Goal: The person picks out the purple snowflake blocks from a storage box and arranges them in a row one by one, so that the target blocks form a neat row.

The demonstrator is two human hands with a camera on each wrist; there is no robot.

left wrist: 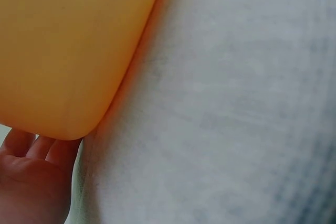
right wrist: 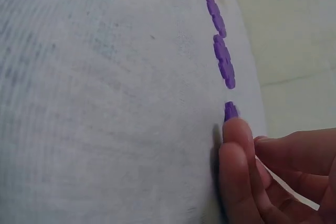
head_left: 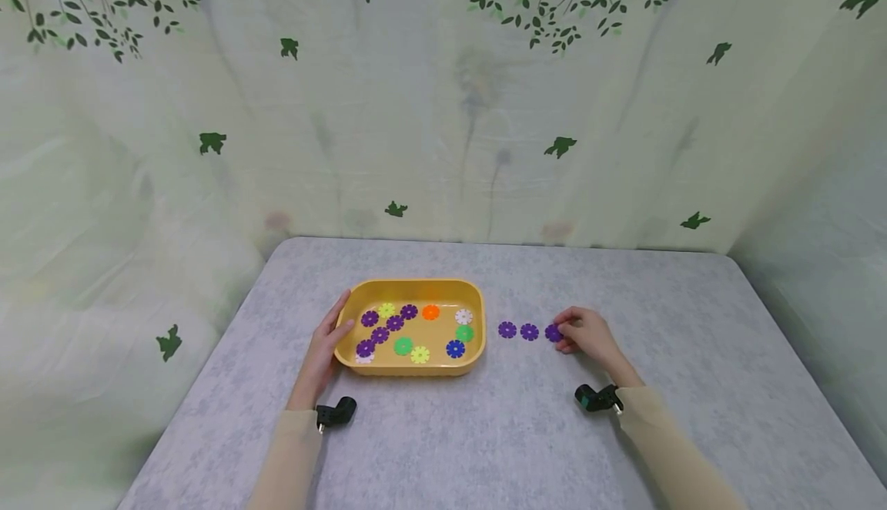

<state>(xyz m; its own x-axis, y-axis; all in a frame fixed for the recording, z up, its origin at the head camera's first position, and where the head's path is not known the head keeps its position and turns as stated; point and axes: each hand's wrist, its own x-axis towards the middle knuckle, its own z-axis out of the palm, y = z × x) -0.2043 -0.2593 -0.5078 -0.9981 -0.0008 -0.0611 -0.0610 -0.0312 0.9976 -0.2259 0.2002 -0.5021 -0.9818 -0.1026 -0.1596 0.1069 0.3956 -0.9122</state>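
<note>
My left hand grips the left side of a yellow plastic tray, its thumb over the rim. In the left wrist view several fingers lie against the tray's outer wall. To the right of the tray, my right hand pinches a purple notched disc at the table surface. The right wrist view shows this disc mostly hidden behind the fingertips. Two more purple discs, a middle one and one nearer the tray, lie flat in a row with it.
Inside the tray lie several notched discs: purple, yellow, green, white, a blue disc and an orange disc. The grey table ends at a leaf-printed cloth backdrop. Black wrist cameras sit on both forearms.
</note>
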